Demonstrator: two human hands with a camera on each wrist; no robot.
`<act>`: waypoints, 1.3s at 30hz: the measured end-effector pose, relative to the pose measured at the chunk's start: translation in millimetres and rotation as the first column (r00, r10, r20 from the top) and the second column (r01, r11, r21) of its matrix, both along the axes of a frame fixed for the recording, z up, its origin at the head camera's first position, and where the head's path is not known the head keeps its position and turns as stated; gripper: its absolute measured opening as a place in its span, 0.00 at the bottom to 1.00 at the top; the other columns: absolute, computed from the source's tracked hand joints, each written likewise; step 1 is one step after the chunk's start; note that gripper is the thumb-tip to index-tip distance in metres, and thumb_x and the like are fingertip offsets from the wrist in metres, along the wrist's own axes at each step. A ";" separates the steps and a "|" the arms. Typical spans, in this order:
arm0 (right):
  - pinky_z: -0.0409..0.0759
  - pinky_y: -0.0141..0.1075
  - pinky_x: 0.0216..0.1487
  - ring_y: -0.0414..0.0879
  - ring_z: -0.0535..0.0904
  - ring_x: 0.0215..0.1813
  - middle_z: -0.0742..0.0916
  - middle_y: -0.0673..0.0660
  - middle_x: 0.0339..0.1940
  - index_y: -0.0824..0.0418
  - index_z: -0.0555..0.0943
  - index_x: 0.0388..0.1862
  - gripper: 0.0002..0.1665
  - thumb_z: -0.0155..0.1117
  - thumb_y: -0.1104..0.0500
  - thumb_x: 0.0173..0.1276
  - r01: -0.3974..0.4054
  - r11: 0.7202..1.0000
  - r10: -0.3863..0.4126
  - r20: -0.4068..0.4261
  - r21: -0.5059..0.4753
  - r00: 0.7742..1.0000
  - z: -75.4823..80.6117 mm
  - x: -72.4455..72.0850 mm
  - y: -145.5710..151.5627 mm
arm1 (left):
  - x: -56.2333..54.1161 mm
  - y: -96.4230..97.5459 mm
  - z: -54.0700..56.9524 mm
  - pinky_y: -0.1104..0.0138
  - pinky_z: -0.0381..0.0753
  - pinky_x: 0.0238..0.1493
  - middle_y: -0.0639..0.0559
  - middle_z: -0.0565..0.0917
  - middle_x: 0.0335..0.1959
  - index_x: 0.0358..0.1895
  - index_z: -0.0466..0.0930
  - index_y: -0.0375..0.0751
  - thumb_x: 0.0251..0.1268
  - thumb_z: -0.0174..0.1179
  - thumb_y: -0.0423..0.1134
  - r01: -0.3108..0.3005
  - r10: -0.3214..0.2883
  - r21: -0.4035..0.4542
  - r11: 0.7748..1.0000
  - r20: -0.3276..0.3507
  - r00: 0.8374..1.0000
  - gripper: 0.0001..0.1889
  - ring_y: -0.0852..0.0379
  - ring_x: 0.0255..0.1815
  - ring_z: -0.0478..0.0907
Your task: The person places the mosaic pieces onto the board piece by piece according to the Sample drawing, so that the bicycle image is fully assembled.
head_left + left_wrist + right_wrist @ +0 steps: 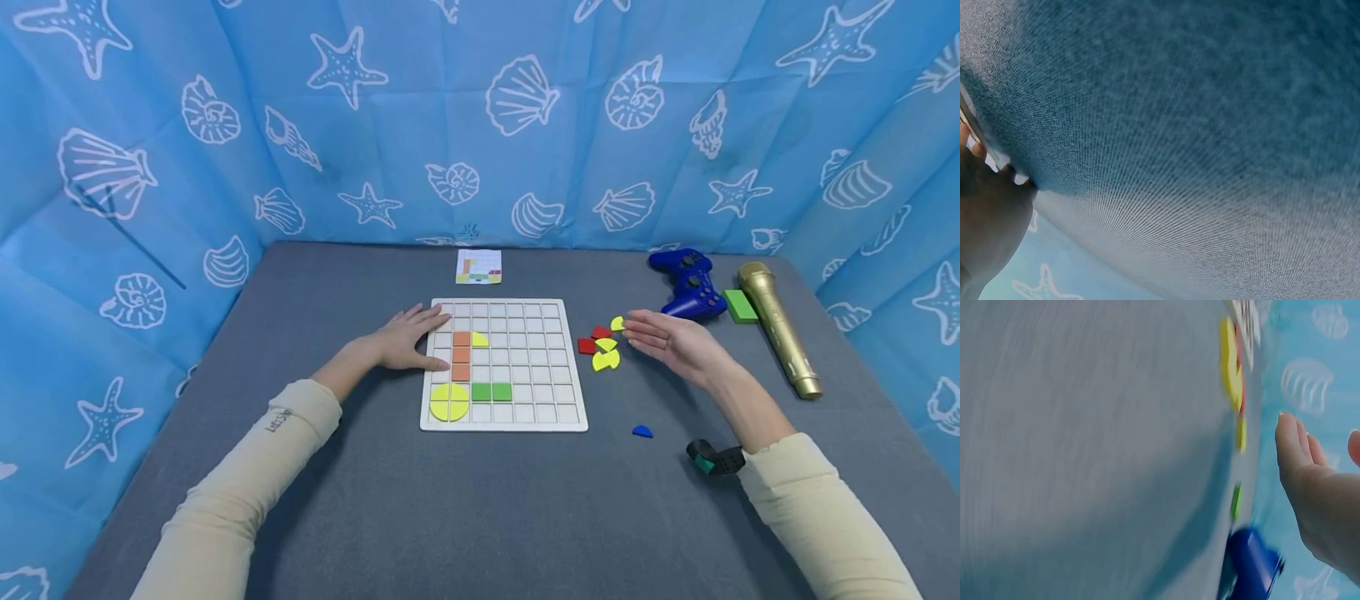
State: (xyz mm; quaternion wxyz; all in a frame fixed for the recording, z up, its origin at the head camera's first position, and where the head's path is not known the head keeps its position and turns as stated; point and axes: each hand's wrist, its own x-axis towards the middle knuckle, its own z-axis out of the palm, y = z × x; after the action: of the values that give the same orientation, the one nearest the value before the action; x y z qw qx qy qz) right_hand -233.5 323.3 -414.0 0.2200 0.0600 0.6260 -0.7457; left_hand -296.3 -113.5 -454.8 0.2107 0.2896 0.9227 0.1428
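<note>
A white grid board (525,367) lies mid-table in the head view. On it are a yellow circle of quarter pieces (449,402), a column of orange squares (461,356), two green squares (491,392) and a yellow quarter piece (480,339). My left hand (405,340) rests with spread fingers on the board's left edge. My right hand (678,343) is held with straight fingers just right of loose yellow pieces (606,360) and red pieces (587,346), holding nothing. In the right wrist view, the right hand (1322,487) appears above the table, apart from the pieces.
Behind the board lies a small pattern card (478,267). To the right are a blue game controller (687,283), a green block (740,307) and a gold microphone (780,329). A blue half-round piece (642,431) lies nearer the front. A blue shell-print curtain (480,125) surrounds the table.
</note>
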 end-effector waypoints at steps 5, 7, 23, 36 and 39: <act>0.51 0.42 0.71 0.39 0.77 0.52 0.84 0.47 0.44 0.70 0.40 0.76 0.42 0.48 0.53 0.77 0.085 0.995 -0.083 0.032 -0.052 0.996 -7.1 -1.4 26.2 | -0.5 -0.8 -0.5 0.47 0.34 0.71 0.51 0.41 0.78 0.78 0.44 0.51 0.58 0.58 0.67 -0.001 0.001 0.002 1.000 0.003 1.000 0.50 0.44 0.76 0.31; 0.51 0.41 0.71 0.38 0.77 0.51 0.84 0.46 0.42 0.69 0.39 0.76 0.43 0.48 0.53 0.76 0.118 0.992 -0.116 0.041 -0.045 0.992 -10.0 -2.8 32.9 | -1.1 -1.0 -1.0 0.47 0.34 0.71 0.51 0.41 0.78 0.78 0.44 0.51 0.58 0.57 0.67 -0.002 0.002 0.000 1.000 0.001 1.000 0.50 0.44 0.76 0.32; 0.53 0.39 0.71 0.54 0.45 0.76 0.47 0.65 0.77 0.66 0.39 0.77 0.38 0.41 0.52 0.79 0.142 0.988 -0.145 0.053 0.069 0.988 -16.6 -22.6 29.6 | -0.7 -0.7 1.2 0.48 0.33 0.71 0.50 0.41 0.78 0.78 0.44 0.51 0.59 0.57 0.67 0.000 0.000 -0.004 1.000 -0.011 1.000 0.49 0.45 0.76 0.32; 0.71 0.46 0.61 0.61 0.69 0.64 0.70 0.72 0.65 0.73 0.60 0.71 0.29 0.48 0.61 0.77 0.202 0.748 -0.084 -0.212 0.632 0.974 -24.3 -35.4 6.6 | 0.2 0.7 -0.1 0.48 0.34 0.71 0.51 0.41 0.78 0.78 0.44 0.52 0.58 0.57 0.67 -0.013 0.013 -0.013 1.000 -0.001 1.000 0.50 0.45 0.76 0.32; 0.72 0.51 0.59 0.62 0.71 0.61 0.74 0.73 0.62 0.72 0.63 0.69 0.27 0.51 0.64 0.74 0.219 0.685 -0.072 -0.234 0.695 0.970 -26.1 -37.6 4.8 | 0.1 1.1 -1.1 0.48 0.34 0.71 0.51 0.41 0.78 0.78 0.44 0.52 0.58 0.57 0.68 -0.008 0.008 -0.011 1.000 0.003 1.000 0.50 0.45 0.76 0.31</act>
State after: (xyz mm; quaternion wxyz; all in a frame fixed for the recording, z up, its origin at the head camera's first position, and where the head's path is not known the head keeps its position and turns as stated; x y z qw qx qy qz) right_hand -271.1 328.2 -440.1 0.0590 0.1201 0.8775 -0.4605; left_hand -296.2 -112.4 -455.9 0.2133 0.2845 0.9243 0.1390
